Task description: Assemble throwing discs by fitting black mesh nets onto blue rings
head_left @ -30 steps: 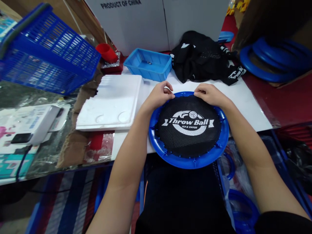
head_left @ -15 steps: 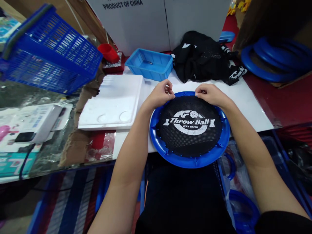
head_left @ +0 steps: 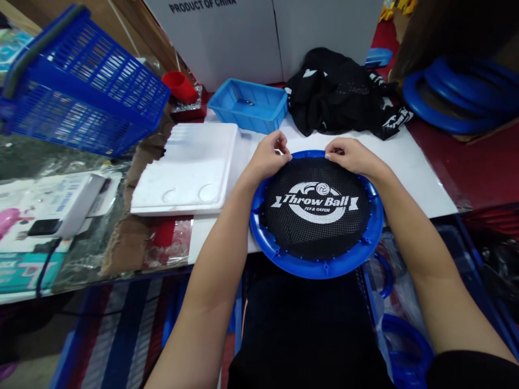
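Note:
A round blue plastic ring [head_left: 324,270] lies over the near edge of the white work surface, with a black mesh disc [head_left: 316,235] printed "Throw Ball" set inside it. At the ring's far left, my left hand [head_left: 271,155] is closed, thumb and forefinger pinched at the mesh edge. My right hand [head_left: 348,155] pinches the same edge at the far right, its fingers curled. Small pegs along the ring's inner rim meet the mesh border. The fingertips cover the exact spots they grip.
Beyond the ring stands a light-blue tray [head_left: 259,121] with small metal bits. Black mesh pieces [head_left: 336,97] are heaped beside it. White foam [head_left: 186,167] lies left, near a blue basket [head_left: 89,86]. Blue rings [head_left: 441,116] are stacked at right; a big carton [head_left: 227,43] backs the table.
Both hands keep their pinch at the mesh edge with hardly any movement. The whole view has shifted very slightly; the ring stays in place.

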Demonstrator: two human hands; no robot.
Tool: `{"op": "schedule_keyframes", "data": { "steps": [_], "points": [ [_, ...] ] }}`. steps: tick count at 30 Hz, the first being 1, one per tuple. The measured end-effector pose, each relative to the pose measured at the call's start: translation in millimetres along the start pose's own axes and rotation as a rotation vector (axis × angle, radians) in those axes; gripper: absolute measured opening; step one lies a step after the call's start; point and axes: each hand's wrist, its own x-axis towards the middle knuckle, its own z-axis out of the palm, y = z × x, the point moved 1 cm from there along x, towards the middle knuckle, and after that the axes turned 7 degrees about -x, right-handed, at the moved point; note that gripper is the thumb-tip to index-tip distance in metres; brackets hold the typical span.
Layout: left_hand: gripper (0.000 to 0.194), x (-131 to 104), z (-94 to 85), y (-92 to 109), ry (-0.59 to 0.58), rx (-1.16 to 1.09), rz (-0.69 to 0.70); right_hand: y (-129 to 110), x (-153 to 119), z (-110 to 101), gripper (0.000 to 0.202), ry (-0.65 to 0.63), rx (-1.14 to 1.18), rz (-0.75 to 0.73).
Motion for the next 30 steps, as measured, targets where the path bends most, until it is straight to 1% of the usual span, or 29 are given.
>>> {"op": "schedule_keyframes", "data": {
  "steps": [5,10,12,15,19,22,24,26,28,30],
  "points": [
    [0.039,0.2,-0.5,2.5,0.003,0.036,0.003,0.1,-0.7,-0.2,0.016,0.013,-0.001,-0.002],
    [0.036,-0.1,-1.8,1.5,-0.037,-0.032,-0.071,-0.6,-1.3,-0.7,0.016,0.006,0.002,0.002],
    [0.034,0.1,-2.4,1.3,-0.051,-0.017,-0.081,-0.9,-1.3,-0.8,0.016,0.012,-0.005,0.006],
    [0.027,-0.3,-5.3,4.9,-0.091,0.056,-0.066,-1.5,-0.9,-1.1,0.017,0.003,-0.019,0.012],
    [0.016,-4.2,-9.3,17.5,-0.186,0.133,-0.065,-3.0,-0.8,-0.9,0.012,-0.003,-0.053,0.005],
    [0.021,-8.2,-5.9,27.6,-0.183,0.208,0.001,-7.8,-2.6,0.0,0.007,0.024,-0.102,-0.04],
    [0.023,-10.4,0.5,31.9,-0.177,0.273,0.098,-14.1,-4.7,0.6,0.011,0.059,-0.122,-0.115],
    [0.019,-12.2,8.3,33.7,-0.218,0.333,0.196,-21.9,-7.2,0.9,0.016,0.077,-0.126,-0.212],
    [0.016,-13.6,14.8,34.0,-0.27,0.372,0.259,-28.8,-9.5,1.1,0.022,0.056,-0.126,-0.294],
    [0.013,-14.5,18.3,34.4,-0.294,0.379,0.287,-32.6,-11.3,1.6,0.023,0.004,-0.137,-0.338]
  ]
}}
